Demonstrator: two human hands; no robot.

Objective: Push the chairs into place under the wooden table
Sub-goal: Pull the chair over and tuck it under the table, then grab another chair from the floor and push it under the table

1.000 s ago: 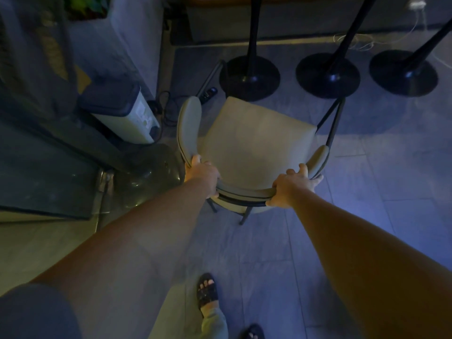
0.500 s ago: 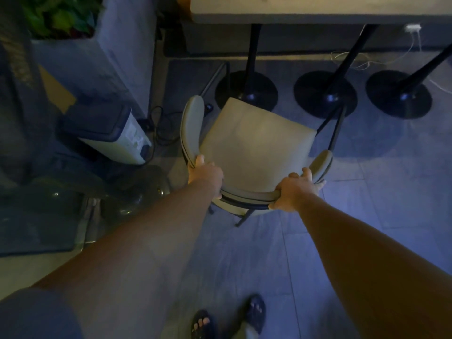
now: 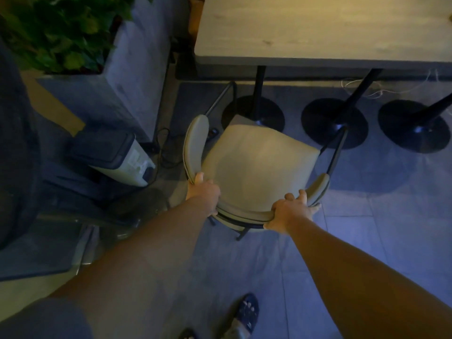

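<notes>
A pale padded chair (image 3: pixel 256 165) with a curved backrest and thin black legs stands on the tiled floor, its seat facing the wooden table (image 3: pixel 305 28) at the top of the view. My left hand (image 3: pixel 203 192) grips the left bend of the backrest. My right hand (image 3: pixel 291 211) grips the backrest's right side. The chair's front edge reaches the nearest black pedestal base (image 3: pixel 253 113) under the table's left end.
Two more round black pedestal bases (image 3: pixel 333 123) (image 3: pixel 411 126) stand under the table to the right. A small white bin with a dark lid (image 3: pixel 117 157) and cables lie left of the chair. A grey planter with green leaves (image 3: pixel 110 64) stands further left. My sandalled foot (image 3: pixel 247 314) is below.
The chair has moved forward toward the table with both hands on its backrest. More of the tabletop has come into view, and I have stepped forward.
</notes>
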